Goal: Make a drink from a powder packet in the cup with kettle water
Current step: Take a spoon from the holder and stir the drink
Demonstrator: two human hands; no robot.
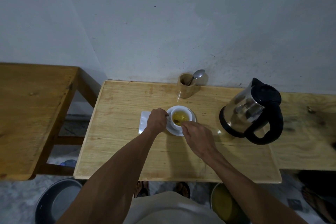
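Note:
A white cup (189,113) stands on a white saucer (193,118) in the middle of the wooden table (127,151). It holds yellow liquid. My left hand (156,121) grips the cup's left side at the handle. My right hand (197,135) pinches the handle of a spoon (177,121) whose bowl is in the liquid. A silvery packet (143,121) lies flat left of the saucer, partly under my left hand. The steel kettle (251,111) with black lid and handle stands to the right.
A wooden holder (187,85) with a second spoon (198,75) stands at the back by the wall. Another wooden table (32,114) is on the left. Below on the floor are a dark basin (56,202) and a yellow-filled bucket (225,203).

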